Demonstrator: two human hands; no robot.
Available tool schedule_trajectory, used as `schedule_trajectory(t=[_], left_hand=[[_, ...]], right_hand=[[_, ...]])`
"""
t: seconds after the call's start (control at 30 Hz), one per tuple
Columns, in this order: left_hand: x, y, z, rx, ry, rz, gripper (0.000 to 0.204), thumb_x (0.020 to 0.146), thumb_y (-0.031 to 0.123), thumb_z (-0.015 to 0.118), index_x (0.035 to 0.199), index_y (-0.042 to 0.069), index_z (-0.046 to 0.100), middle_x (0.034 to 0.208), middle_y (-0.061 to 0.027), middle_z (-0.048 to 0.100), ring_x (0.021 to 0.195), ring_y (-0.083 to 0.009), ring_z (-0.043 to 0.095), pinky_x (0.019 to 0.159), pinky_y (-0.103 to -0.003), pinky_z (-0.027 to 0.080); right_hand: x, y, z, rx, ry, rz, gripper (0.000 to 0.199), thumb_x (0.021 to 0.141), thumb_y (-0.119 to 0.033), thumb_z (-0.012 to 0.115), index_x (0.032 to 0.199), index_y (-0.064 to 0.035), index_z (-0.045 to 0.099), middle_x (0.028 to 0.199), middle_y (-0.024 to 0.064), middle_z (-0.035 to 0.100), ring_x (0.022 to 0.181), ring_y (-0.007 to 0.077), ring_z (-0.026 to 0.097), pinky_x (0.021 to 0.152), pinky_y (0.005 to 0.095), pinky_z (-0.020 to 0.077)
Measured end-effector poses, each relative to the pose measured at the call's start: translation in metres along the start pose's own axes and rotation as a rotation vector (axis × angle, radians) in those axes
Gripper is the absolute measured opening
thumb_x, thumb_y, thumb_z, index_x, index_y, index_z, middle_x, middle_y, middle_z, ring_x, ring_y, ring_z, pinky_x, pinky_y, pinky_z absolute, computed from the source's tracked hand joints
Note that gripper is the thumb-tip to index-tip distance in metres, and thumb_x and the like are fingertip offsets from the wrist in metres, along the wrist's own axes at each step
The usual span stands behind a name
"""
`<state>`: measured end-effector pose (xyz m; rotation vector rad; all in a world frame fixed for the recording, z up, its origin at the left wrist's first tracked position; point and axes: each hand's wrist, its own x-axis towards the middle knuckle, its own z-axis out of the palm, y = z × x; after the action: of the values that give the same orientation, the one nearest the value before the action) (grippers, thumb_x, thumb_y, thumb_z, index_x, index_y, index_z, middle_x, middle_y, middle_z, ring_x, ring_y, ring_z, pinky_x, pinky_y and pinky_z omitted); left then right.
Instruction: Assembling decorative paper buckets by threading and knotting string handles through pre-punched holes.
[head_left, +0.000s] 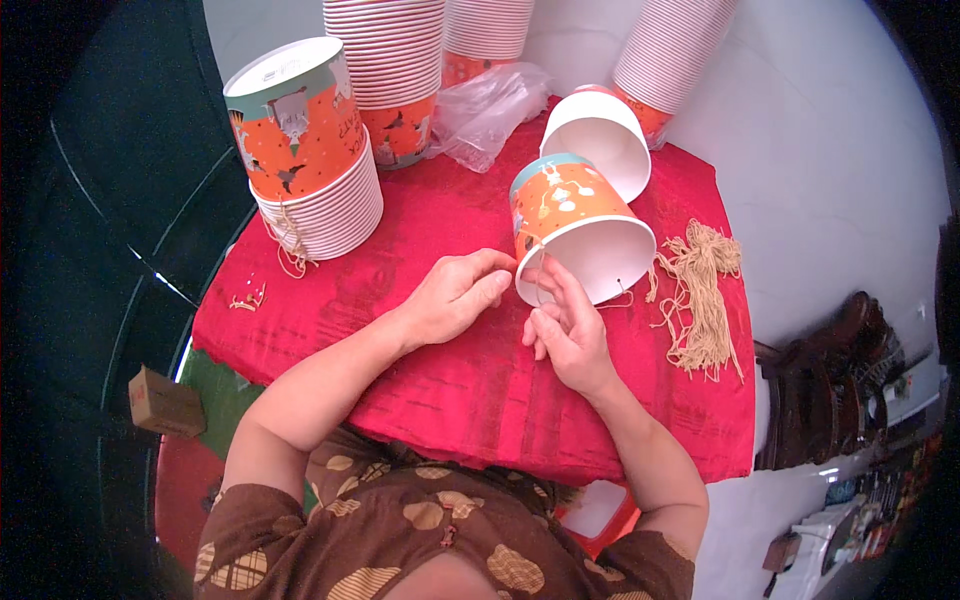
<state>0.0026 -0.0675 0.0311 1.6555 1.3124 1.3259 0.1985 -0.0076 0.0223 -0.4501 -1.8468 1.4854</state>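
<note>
An orange paper bucket [570,196] with a teal band lies on its side in front of me, its white mouth toward me. A beige string [622,296] hangs from a hole at the right of its rim, and more string shows at the left of the rim. My right hand [570,335] is at the lower left rim, fingers pinched round the string there. Beside the bucket's left side, my left hand [455,300] has thumb and forefinger drawn together close to the rim; what they hold is hidden. A second bucket [598,140] lies just behind.
A bundle of beige strings [705,290] lies on the red tablecloth [440,400] at right. Stacked buckets [318,215] stand at left; tall stacks [385,60] rise at the back beside a clear plastic bag [490,110]. String scraps [248,298] lie near the left edge.
</note>
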Motion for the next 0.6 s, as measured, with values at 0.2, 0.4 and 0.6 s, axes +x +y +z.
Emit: schedule_trajectory(t=[0.2,0.4,0.6], left_hand=[[0.000,-0.006,0.005,0.084,0.083,0.058,0.016,0.088,0.013,0.064,0.093,-0.002,0.059,0.070,-0.0062,0.061,0.062,-0.0116,0.058,0.056,-0.029,0.047],[-0.004,-0.010,0.012,0.145,-0.019,0.081,0.012,0.087,0.009,0.064,0.094,0.000,0.061,0.070,-0.0057,0.063,0.063,-0.0105,0.059,0.057,-0.028,0.048],[-0.005,-0.011,0.020,0.174,-0.053,0.131,0.014,0.086,0.008,0.063,0.096,0.000,0.059,0.077,-0.0156,0.066,0.071,-0.0290,0.068,0.062,-0.038,0.052]], right_hand=[[-0.001,0.004,-0.004,0.004,-0.030,0.038,0.051,0.091,0.000,0.050,0.139,0.0054,0.032,0.120,0.0188,0.056,0.065,0.0090,0.057,0.055,0.0212,0.0475],[-0.002,0.010,-0.006,-0.223,0.033,-0.096,0.034,0.089,0.000,0.056,0.122,0.0051,0.051,0.093,0.0107,0.065,0.066,0.0097,0.061,0.057,0.0231,0.0485],[-0.003,0.004,-0.003,-0.416,0.135,-0.247,0.021,0.085,0.000,0.065,0.105,0.0016,0.060,0.082,0.0094,0.065,0.064,0.0122,0.062,0.056,0.0251,0.0486]])
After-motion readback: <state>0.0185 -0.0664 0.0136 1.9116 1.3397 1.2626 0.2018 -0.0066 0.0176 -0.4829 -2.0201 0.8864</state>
